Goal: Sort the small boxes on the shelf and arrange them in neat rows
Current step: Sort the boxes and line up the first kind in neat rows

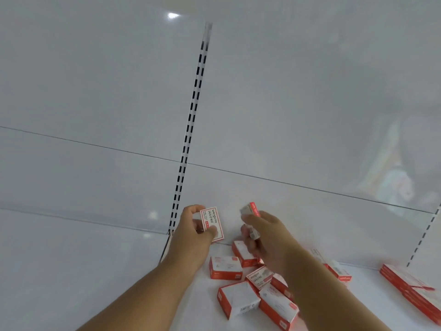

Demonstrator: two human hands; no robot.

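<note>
My left hand [192, 231] pinches a small red-and-white box [213, 222] upright, its printed face toward me, just above the white shelf [95, 271] near the back wall. My right hand [265, 237] grips a second small box [250, 212], tilted with its red end up. Below both hands several more red-and-white boxes lie in a loose jumble on the shelf, among them one [225, 267] flat, one [237, 299] nearest me and one [278, 305] beside it. My right forearm hides part of the jumble.
A slotted upright rail [191, 120] runs up the white back panel left of the hands. A stack of flat red-and-white packs [412, 287] lies at the shelf's right end, below another slotted rail [423, 237]. A single box [338, 273] sits against the back wall.
</note>
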